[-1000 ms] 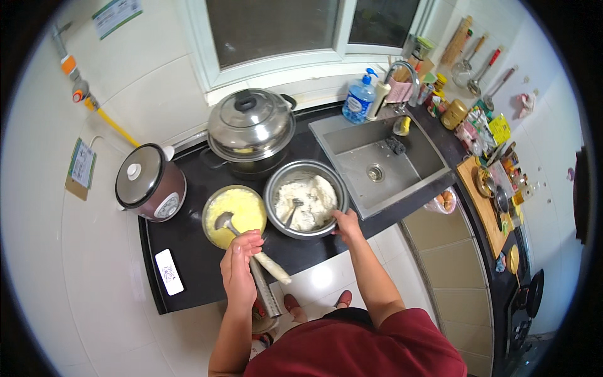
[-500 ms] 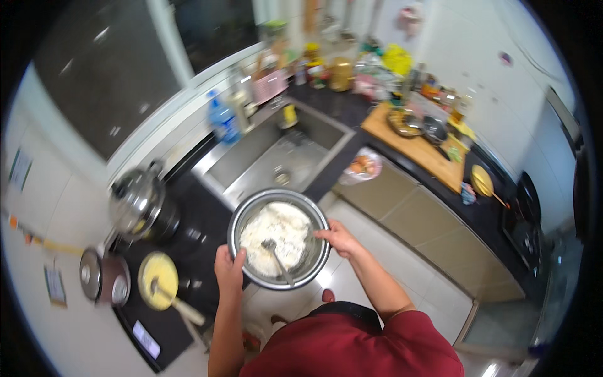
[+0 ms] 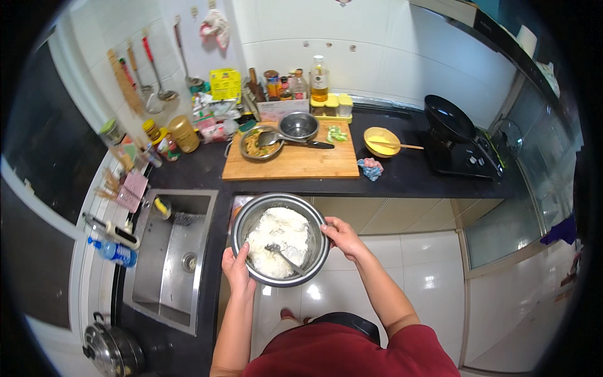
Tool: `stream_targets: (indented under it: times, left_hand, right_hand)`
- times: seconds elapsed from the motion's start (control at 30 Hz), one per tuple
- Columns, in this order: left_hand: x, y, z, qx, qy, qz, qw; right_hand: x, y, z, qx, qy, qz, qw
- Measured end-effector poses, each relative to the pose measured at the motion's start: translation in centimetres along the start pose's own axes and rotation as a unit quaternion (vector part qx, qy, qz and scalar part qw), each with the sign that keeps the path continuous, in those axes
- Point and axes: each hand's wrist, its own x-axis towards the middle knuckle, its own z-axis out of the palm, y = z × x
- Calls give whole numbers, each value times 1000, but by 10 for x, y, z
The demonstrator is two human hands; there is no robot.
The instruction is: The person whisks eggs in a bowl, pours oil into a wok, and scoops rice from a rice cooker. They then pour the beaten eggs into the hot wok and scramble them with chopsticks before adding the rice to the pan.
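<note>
Between my two hands I carry a round metal pot (image 3: 239, 217) of cooked white rice (image 3: 281, 232), held out over the floor in front of the counter. A metal spoon (image 3: 286, 257) lies in the rice with its handle leaning toward the near right wall. My left hand (image 3: 239, 271) grips the rim at the lower left, thumb over the edge. My right hand (image 3: 342, 237) grips the rim on the right side, thumb on top and fingers underneath. The parts of the fingers below the pot are hidden.
A wooden cutting board (image 3: 301, 168) holds a pan of food (image 3: 262, 143), a metal bowl (image 3: 299, 125) and chopped greens (image 3: 336, 133). Right of it stand a yellow bowl (image 3: 382, 141) and a black wok (image 3: 449, 118). The sink (image 3: 169, 251) is at left, with a steel lidded pot (image 3: 112, 349) nearer me.
My view and body have turned right, from the sink corner toward the cutting board and stove. Both hands still hold the pot of rice.
</note>
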Motion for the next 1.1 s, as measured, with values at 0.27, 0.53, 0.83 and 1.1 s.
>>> stream_targets:
  times: [0.27,0.53,0.83,1.1]
  left_hand:
    - [119,-44,126,-87,-104,-53,989]
    - [209,-84,225,-88,-82,-116,986]
    - [247,-131,261,-109,-27,-152,982]
    - [266,-160,257,11,-23,-10,1000]
  right_hand:
    - [74,-42,-62,-298,203,-180,915]
    - [160,-67,-68,-532,124,-100,831]
    - [243,-47,-99,-608,76,-133,779]
    - [251,-115,-144,-728,110,-204,646]
